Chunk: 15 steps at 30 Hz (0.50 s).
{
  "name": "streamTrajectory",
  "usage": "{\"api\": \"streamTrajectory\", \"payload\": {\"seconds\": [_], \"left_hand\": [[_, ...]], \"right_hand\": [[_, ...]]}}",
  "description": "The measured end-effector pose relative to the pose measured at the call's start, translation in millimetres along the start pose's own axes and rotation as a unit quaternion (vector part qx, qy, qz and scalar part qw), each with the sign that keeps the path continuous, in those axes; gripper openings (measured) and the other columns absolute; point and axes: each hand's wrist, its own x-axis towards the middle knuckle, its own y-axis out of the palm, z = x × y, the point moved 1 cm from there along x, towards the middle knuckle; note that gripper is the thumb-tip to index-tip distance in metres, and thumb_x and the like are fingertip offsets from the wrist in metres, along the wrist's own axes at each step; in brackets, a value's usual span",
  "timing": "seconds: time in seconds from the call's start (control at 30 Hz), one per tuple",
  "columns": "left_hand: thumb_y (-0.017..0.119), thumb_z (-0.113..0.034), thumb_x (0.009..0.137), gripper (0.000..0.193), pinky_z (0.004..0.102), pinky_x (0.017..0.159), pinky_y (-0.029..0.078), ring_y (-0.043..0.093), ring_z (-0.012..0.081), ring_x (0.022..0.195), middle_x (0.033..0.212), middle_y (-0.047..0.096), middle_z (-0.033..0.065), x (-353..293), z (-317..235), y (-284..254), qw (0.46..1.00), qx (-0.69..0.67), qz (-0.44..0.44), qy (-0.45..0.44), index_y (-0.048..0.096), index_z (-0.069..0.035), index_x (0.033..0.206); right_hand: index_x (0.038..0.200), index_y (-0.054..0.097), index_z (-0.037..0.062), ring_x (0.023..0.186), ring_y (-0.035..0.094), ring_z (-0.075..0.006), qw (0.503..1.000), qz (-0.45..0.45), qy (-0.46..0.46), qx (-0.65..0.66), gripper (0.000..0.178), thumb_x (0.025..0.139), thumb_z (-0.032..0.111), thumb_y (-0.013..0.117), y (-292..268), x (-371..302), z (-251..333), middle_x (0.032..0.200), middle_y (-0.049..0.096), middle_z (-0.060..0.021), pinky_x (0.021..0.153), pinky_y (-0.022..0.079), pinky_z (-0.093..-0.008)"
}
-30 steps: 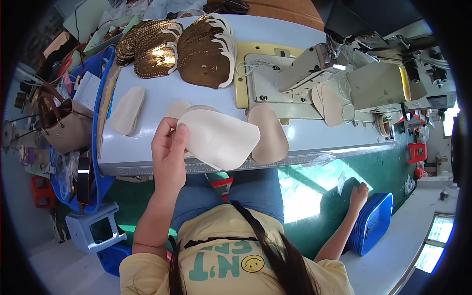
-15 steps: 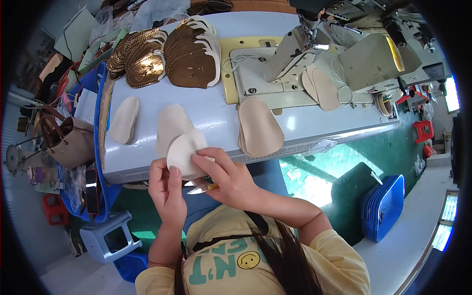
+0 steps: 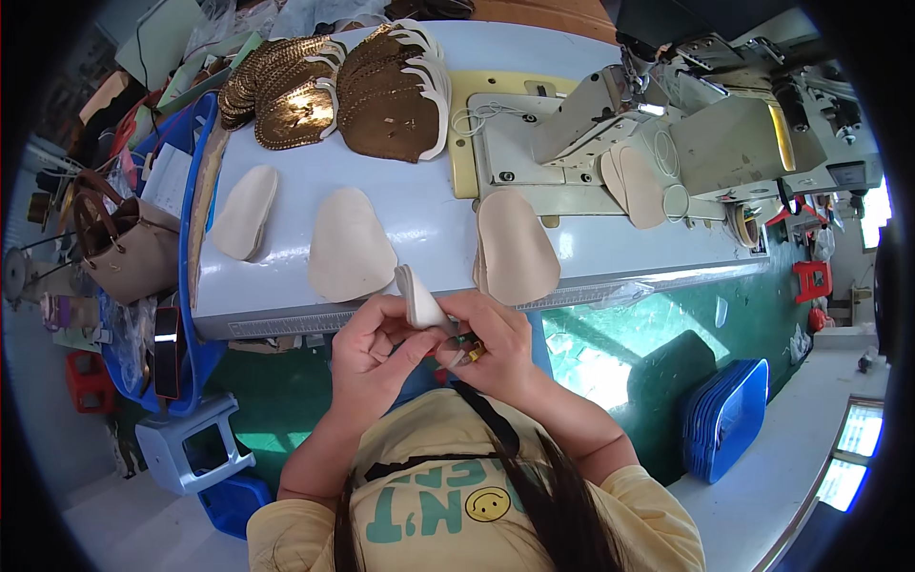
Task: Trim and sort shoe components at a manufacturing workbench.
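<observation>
In front of my body both hands meet at the table's near edge. My left hand [image 3: 376, 357] is closed on a small stack of white sole-shaped pieces [image 3: 419, 303], turned nearly edge-on so its layers show. My right hand [image 3: 500, 348] is closed around thread snips [image 3: 464, 353] with a yellow part, and its fingers also touch the stack. Just beyond lies a cream sole-shaped piece [image 3: 351, 246] flat on the table. A beige stack of similar pieces [image 3: 518, 250] is to its right, and a narrower pale stack [image 3: 246, 212] to its left.
Gold-brown perforated pieces [image 3: 396, 105] lie fanned in two piles at the back. A sewing machine [image 3: 586, 114] occupies the right, with more beige pieces [image 3: 637, 186] beside its arm. At left are a blue bin [image 3: 205, 124] and a handbag [image 3: 138, 253]. Blue baskets [image 3: 729, 419] stand on the floor.
The white stack has been turned from face-up to nearly edge-on and moved right and toward me, off the cream piece. The snips' blades now point down among my fingers.
</observation>
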Motion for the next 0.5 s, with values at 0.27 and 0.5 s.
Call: {"api": "streamTrajectory", "payload": {"seconds": [0.27,0.5], "left_hand": [[0.056,0.006,0.084,0.016,0.0259,0.073,0.050,0.061,0.0131,0.088,0.097,0.062,0.0118,-3.3,13.6,-17.7,0.998,0.020,-0.021,-0.056,0.056,0.006,0.100],[0.038,-0.039,0.085,0.056,0.0534,0.109,0.019,0.034,0.0352,0.131,0.139,0.040,0.0143,1.3,-9.4,-71.9,0.927,-0.351,0.022,0.130,0.051,-0.001,0.124]], "right_hand": [[0.081,0.061,-0.0004,0.053,0.050,-0.0088,0.987,0.023,0.147,0.060,0.004,0.078,0.001,0.060,-0.8,-1.6,-4.5,0.067,0.059,-0.0051,0.048,0.039,-0.0234],[0.094,0.057,-0.0005,0.068,0.060,-0.0129,0.845,-0.158,0.400,0.318,0.016,0.084,0.011,0.052,-82.1,12.0,-41.1,0.080,0.060,-0.0045,0.062,0.049,-0.0249]]}}
